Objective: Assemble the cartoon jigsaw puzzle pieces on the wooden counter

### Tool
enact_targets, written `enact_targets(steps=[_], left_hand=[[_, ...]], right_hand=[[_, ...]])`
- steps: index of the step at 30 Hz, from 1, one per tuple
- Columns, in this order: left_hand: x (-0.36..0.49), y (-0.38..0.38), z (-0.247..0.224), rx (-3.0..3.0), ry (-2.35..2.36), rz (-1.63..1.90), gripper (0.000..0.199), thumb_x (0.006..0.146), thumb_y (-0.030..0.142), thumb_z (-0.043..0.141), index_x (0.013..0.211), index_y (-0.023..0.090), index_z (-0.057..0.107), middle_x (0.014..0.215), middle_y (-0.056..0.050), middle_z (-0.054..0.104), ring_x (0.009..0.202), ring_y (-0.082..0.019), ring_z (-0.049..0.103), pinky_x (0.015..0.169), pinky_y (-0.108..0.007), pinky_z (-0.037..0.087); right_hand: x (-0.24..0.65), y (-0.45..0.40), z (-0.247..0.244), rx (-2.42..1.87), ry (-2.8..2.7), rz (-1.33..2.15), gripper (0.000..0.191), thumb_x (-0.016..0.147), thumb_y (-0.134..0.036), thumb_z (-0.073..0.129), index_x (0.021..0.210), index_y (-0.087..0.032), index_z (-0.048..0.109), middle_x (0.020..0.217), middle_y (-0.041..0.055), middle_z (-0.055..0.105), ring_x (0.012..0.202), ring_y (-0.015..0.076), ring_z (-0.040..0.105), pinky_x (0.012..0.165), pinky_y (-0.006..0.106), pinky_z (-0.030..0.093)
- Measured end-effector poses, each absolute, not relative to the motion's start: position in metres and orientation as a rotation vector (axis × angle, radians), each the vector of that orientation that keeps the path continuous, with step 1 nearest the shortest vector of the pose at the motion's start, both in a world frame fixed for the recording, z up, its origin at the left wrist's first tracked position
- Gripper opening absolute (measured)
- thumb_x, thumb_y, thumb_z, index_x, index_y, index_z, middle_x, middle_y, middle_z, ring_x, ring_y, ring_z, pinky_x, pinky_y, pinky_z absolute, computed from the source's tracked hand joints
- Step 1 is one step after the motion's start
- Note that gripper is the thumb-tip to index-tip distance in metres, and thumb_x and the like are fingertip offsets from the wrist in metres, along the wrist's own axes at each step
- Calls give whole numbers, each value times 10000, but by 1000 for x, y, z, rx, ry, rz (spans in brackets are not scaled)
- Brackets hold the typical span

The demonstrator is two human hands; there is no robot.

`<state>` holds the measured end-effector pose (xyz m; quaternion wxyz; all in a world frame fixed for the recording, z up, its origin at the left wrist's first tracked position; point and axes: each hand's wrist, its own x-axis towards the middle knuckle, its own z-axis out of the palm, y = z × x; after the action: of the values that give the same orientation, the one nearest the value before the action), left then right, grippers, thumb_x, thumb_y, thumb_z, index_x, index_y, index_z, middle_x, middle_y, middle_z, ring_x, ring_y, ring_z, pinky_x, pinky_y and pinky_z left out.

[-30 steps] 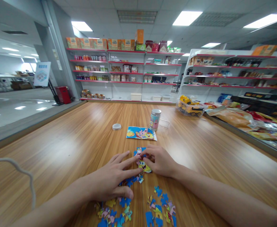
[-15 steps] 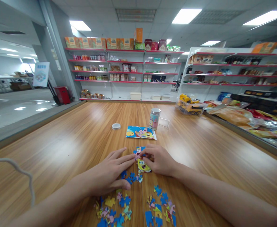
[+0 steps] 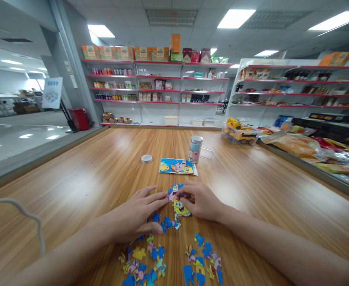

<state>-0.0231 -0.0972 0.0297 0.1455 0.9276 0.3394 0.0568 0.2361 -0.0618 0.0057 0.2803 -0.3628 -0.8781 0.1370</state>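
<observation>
A partly joined puzzle [image 3: 181, 208] with a yellow face and a pink figure lies between my hands. My left hand [image 3: 138, 214] rests with its fingers spread, fingertips at the pink part's left edge. My right hand [image 3: 200, 200] is bent over the puzzle's right side, thumb and fingers pinched near its middle; what is between them is hidden. Loose pieces form a left pile [image 3: 144, 262] and a right pile [image 3: 202, 264], with several blue pieces [image 3: 166, 224] just below the puzzle. Beyond it lies a picture card [image 3: 177, 166].
A cartoon tin [image 3: 195, 149] stands behind the card's right end, beside a clear frame-like object [image 3: 207, 153]. A round lid [image 3: 146, 158] lies to the left. Farther right is a clear bin [image 3: 240, 134] with toy trucks. A grey cable [image 3: 19, 208] curves at the left.
My left hand has shifted slightly left, showing more of the pink part and the blue pieces. My right hand has barely moved.
</observation>
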Motion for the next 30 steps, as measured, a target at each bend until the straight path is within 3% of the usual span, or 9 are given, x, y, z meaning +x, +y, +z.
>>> enact_targets(steps=[30], left_hand=[[-24, -98, 33, 2732, 989, 129, 659, 933, 649, 437, 1479, 285, 381, 1524, -70, 372, 1376, -349, 299, 1123, -552, 315]], right_hand=[[236, -61, 5, -985, -2344, 399, 199, 789, -108, 598, 917, -197, 720, 726, 12, 599, 633, 126, 516, 553, 214, 369]])
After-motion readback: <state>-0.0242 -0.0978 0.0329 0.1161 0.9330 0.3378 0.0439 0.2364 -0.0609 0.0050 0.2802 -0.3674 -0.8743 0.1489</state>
